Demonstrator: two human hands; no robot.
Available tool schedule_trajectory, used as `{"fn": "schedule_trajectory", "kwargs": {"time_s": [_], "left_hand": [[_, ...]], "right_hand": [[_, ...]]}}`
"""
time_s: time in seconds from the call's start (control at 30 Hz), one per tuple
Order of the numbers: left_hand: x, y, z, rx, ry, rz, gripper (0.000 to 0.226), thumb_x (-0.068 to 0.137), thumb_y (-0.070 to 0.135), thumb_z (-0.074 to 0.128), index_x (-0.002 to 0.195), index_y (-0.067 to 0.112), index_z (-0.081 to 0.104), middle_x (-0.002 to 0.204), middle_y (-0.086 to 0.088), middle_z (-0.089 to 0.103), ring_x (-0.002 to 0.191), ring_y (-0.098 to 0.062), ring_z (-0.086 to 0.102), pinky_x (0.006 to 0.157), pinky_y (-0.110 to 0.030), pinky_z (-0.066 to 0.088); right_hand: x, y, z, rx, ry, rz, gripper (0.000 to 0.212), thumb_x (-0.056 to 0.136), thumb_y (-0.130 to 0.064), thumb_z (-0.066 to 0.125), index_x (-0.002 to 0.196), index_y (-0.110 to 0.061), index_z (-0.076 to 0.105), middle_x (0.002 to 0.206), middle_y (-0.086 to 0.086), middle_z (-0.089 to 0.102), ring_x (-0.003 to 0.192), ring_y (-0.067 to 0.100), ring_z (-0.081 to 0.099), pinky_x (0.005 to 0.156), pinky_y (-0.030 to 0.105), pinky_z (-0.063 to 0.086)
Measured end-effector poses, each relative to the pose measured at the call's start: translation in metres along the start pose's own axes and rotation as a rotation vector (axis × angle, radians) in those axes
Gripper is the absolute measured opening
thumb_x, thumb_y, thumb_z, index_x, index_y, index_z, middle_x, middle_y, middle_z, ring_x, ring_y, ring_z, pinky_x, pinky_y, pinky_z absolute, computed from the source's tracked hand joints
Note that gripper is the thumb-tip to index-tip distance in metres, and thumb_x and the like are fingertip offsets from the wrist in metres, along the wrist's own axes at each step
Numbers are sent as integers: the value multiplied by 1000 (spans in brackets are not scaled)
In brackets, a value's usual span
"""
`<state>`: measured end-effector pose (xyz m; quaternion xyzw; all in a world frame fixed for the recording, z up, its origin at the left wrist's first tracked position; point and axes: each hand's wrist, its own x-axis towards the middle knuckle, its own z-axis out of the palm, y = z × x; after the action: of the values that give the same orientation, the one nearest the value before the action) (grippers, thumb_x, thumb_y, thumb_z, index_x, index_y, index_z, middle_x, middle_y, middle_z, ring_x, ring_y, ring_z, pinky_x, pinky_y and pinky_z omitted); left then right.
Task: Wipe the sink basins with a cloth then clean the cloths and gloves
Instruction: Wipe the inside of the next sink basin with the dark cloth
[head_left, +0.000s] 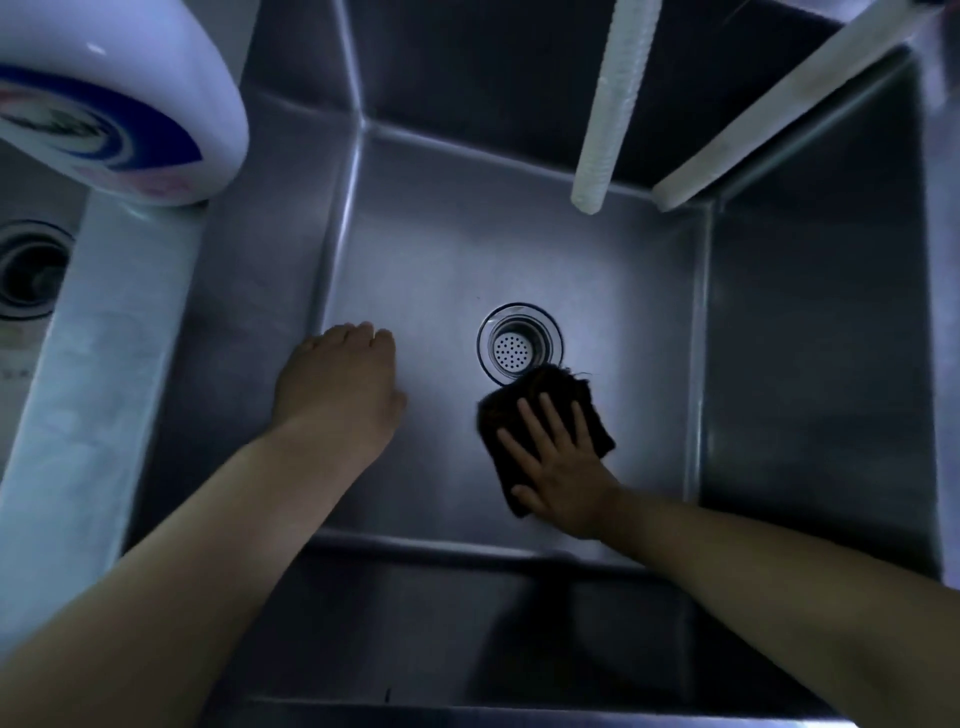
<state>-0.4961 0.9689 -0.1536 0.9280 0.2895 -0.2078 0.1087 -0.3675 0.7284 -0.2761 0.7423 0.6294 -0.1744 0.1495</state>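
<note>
I look down into a deep steel sink basin (441, 244) with a round perforated drain (519, 347) in its floor. A dark folded cloth (540, 400) lies flat on the basin floor, just in front of and to the right of the drain, with its far edge touching the drain rim. My right hand (558, 457) presses on the cloth with straight, spread fingers. My left hand (340, 384) reaches to the basin floor near the left wall, its fingers bent down at the tips and holding nothing.
A white bottle with a blue label (104, 109) stands on the divider (98, 364) at the left. Beyond the divider is a second basin with its own drain (26, 270). Two white hoses (613, 104) (779, 104) hang over the back right of the basin.
</note>
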Motion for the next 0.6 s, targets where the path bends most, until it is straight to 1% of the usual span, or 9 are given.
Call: {"fn": "schedule_trajectory", "kwargs": {"time_s": [0.07,0.13,0.2,0.27,0.33,0.37,0.43,0.5,0.6], "left_hand": [[-10,-4,-13,28,41,64,39,89,36,53,120,13,52,123,-5,56,112,-24,52,90,-35,41],[-19,-10,-27,111,145,150,25,79,27,66,96,9,61,93,-7,64,83,-28,61,72,-36,46],[-24,-19,-38,191,223,219,18,68,18,73,79,8,63,73,-9,63,65,-31,61,63,-36,47],[-25,-30,-48,301,242,280,15,69,20,69,79,10,65,69,-8,64,64,-31,61,64,-37,46],[-21,-44,-54,390,222,334,17,74,25,61,82,11,67,68,-8,64,63,-31,60,63,-37,45],[-20,-50,-55,417,203,350,20,75,28,59,83,12,68,68,-8,64,62,-31,60,62,-37,44],[-18,-56,-55,445,195,379,24,77,33,56,81,14,69,66,-7,64,60,-30,61,60,-36,44],[-17,-59,-55,411,225,399,30,80,35,48,79,15,70,64,-6,64,58,-30,60,59,-36,44],[-19,-58,-57,202,284,411,35,82,35,42,74,15,70,64,-5,65,56,-30,60,54,-35,46]], "right_hand": [[21,-8,-10,-21,36,-114,65,86,-53,40,143,-21,39,148,20,34,134,47,30,100,70,23],[49,-12,-20,-22,86,-194,65,86,-53,46,144,-24,36,151,17,30,138,44,25,104,68,19],[82,-12,-31,-16,128,-228,66,88,-51,48,147,-27,30,154,14,23,141,41,16,109,65,10],[117,-5,-42,-3,154,-213,68,89,-50,44,149,-28,21,157,12,14,144,39,7,111,63,1],[149,12,-51,-13,156,-128,69,91,-52,37,150,-30,10,159,10,4,145,36,-3,111,59,-6],[162,24,-54,-2,166,-66,68,92,-52,35,150,-31,9,159,9,2,145,35,-4,111,58,-8],[177,52,-59,52,187,55,67,92,-54,32,150,-29,12,159,11,5,145,36,0,112,60,-2],[178,82,-58,86,171,156,68,89,-56,25,150,-28,13,158,13,6,145,37,2,112,62,5],[173,123,-52,141,134,294,75,82,-60,17,151,-30,6,158,14,4,145,36,1,113,60,-3]]}}
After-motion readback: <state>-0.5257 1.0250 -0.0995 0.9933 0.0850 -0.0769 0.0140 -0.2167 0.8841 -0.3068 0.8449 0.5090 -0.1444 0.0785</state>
